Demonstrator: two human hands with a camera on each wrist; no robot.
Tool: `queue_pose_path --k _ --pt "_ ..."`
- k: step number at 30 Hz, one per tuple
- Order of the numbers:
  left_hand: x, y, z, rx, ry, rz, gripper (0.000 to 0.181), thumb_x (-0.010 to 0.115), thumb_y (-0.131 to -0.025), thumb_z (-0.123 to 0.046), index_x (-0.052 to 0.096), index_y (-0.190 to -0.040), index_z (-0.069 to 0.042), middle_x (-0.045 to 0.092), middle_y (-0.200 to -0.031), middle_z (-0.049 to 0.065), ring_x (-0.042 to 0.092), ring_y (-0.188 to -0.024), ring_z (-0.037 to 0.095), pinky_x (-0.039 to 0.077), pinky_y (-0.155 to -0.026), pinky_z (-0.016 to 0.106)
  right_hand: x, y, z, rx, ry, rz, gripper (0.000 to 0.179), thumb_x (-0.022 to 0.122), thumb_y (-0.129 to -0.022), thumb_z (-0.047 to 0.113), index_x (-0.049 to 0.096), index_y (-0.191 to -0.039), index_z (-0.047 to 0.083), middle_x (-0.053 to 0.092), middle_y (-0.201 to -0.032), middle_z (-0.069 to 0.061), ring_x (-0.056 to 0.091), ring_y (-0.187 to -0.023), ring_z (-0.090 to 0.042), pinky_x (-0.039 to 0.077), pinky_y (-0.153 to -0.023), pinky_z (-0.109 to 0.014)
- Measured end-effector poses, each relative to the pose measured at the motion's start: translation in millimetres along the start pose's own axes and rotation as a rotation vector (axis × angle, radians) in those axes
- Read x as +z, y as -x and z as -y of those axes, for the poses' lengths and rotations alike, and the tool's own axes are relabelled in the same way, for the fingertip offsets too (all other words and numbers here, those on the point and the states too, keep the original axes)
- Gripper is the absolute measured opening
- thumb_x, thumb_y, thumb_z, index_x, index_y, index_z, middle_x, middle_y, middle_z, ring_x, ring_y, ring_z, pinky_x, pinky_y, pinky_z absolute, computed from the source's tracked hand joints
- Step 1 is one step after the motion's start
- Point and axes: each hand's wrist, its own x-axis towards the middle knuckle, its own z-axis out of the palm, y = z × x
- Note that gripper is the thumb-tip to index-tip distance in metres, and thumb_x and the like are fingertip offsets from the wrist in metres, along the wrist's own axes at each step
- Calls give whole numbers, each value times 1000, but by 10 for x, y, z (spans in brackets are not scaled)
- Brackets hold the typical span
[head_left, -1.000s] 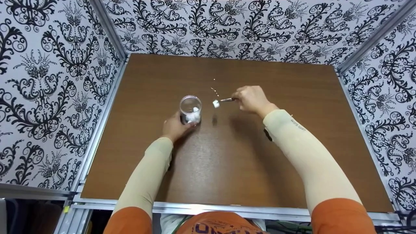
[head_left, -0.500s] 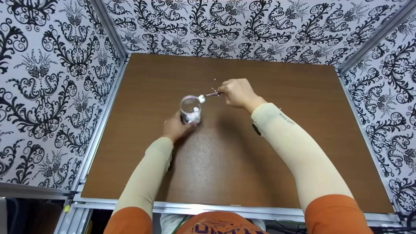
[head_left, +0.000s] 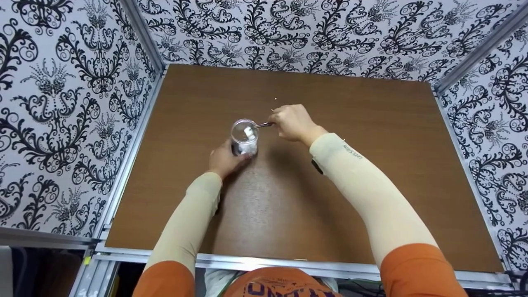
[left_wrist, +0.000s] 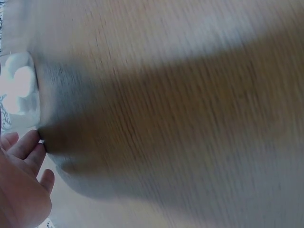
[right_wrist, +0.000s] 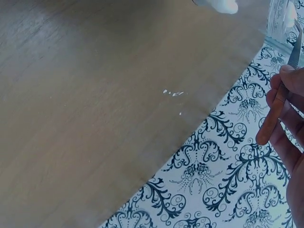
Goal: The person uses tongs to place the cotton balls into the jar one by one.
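Note:
A clear plastic jar stands upright on the table, with white lumps like cotton balls inside. My left hand holds it low, the thumb across its near side and the other fingers largely hidden in the head view. My right hand pinches a pair of tweezers with a reddish-brown end, thumb against the fingers. The tweezers' tip reaches over the right side of the jar's rim. One white lump shows at that tip, just within the mouth.
Small white crumbs lie on the brown table, beyond the right hand. Patterned walls and metal frame bars bound the table. Its near edge has a metal rail by the person's body.
My right hand has moved left with the tweezers, bringing the white lump from right of the jar to within its mouth. My left hand stays on the jar.

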Motion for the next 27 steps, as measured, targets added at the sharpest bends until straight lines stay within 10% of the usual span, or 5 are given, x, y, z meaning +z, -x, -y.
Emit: queue_pose_path --k 27 --pt "-7 -5 4 0 -11 11 91 65 -67 -68 40 -137 -15 55 -126 9 52 -111 28 31 -96 46 -12 335 -225 -21 -3 -26 23 60 -77 10 72 -95 19 62 -80 5 60 -72 -19 45 -54 -41"
